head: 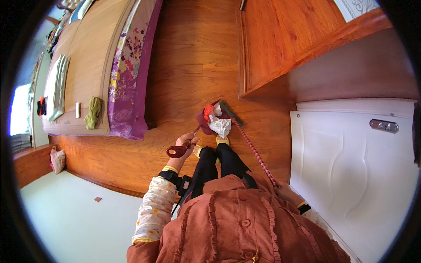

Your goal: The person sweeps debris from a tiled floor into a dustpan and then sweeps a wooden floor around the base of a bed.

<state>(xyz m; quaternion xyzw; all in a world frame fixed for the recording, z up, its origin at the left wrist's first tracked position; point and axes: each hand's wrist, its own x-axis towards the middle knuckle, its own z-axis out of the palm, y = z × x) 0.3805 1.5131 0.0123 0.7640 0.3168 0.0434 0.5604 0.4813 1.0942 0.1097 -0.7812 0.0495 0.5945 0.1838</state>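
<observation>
My left hand [186,142] grips the dark red handle of a dustpan [203,122], whose pan is low in front of my feet. In the pan lie crumpled white paper or plastic [220,126] and a bright orange-red crumpled piece [208,111]. My right hand [286,192] is closed around the red-and-white striped stick of a broom [253,149]. Dark bristles of the broom head [232,113] rest against the right side of the pan. Part of the pan's inside is hidden by the litter.
To the left is a bed [87,62] with a purple floral skirt [131,75], holding a green cloth [93,112] and folded bedding [59,88]. A wooden cabinet [289,39] stands ahead right, and a white door [335,157] at right. A bag [57,160] sits by the left wall.
</observation>
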